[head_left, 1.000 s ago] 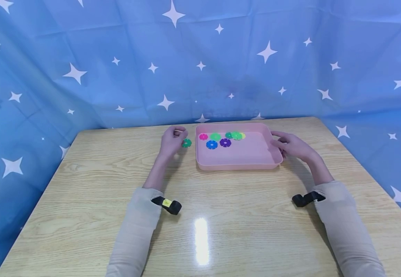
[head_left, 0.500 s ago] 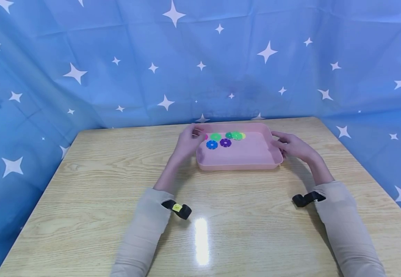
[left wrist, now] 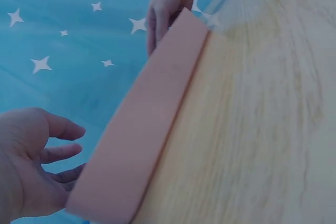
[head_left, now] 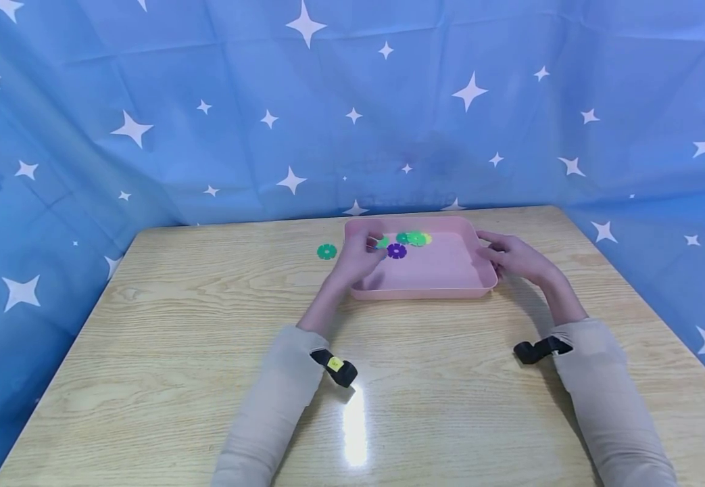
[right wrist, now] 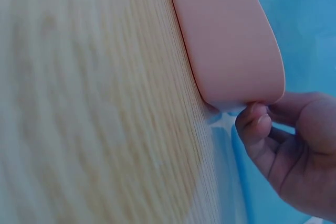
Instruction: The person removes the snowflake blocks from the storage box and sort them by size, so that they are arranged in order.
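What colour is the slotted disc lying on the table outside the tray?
Green; the slotted disc shows best in the head view.

The pink tray (head_left: 419,294) lay flat on the bench (head_left: 176,304), a shallow rectangle with rounded corners and low walls, its long sides running left to right. Inside, the purple disc (head_left: 397,251), notched around its rim, lay flat. Behind it and to its left, the light green disc (head_left: 384,241) was partly hidden. Near the far wall three overlapped: the bright green disc (head_left: 416,239) in the middle, the dark green disc (head_left: 401,238) at its left, the yellow disc (head_left: 428,238) at its right. The teal-green disc (head_left: 326,251), notched too, lay outside, near the tray's left end.
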